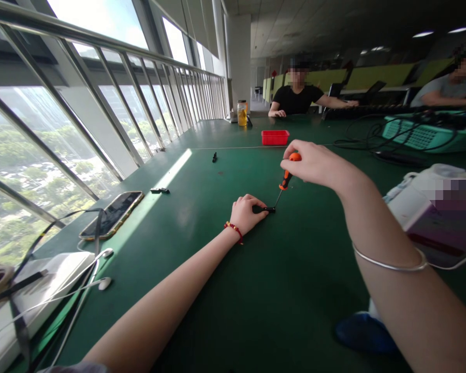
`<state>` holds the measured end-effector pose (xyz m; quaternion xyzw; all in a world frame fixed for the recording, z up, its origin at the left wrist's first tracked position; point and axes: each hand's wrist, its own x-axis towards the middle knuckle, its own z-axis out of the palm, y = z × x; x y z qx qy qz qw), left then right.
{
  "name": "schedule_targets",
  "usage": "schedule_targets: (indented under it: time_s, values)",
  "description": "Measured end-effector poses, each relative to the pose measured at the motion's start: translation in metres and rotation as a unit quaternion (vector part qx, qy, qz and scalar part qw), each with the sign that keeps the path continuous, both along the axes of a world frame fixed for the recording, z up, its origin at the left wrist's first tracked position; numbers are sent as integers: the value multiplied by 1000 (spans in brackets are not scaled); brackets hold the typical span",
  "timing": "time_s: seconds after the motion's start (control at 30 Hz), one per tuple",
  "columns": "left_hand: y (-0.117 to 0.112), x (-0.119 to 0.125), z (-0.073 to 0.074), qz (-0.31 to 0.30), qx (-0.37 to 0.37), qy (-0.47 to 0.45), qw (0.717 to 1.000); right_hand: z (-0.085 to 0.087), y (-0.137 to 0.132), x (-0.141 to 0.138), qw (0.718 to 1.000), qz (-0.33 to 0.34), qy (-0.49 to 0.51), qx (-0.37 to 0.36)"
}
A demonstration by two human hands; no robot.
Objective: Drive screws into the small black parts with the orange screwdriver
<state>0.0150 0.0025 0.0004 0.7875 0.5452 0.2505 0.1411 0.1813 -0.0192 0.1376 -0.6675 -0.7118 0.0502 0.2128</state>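
Observation:
My left hand [248, 215] pinches a small black part [270, 210] against the green table [202, 248]; the fingers cover much of it. An orange and black screwdriver [286, 179] is in my right hand [310, 163], gripped near the top of its handle. Its shaft slants down and the tip meets the black part close to my left fingertips. Farther off lie another small black piece [214, 157] and, to the left, a longer black piece [160, 190].
A phone [112, 215] and white earphones [105, 283] lie at left beside a metal railing [132, 57]. Beyond my hands are a red tray [275, 137] and a jar [242, 114]. A teal basket [419, 135] with cables stands at right. Two people sit across the table.

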Motion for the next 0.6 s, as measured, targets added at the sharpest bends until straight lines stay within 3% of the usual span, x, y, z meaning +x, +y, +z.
schedule_targets:
  time_s: [0.6]
  values:
    - [1, 0, 0, 1, 1, 1, 1000, -2, 2, 2, 1000, -13, -6, 22]
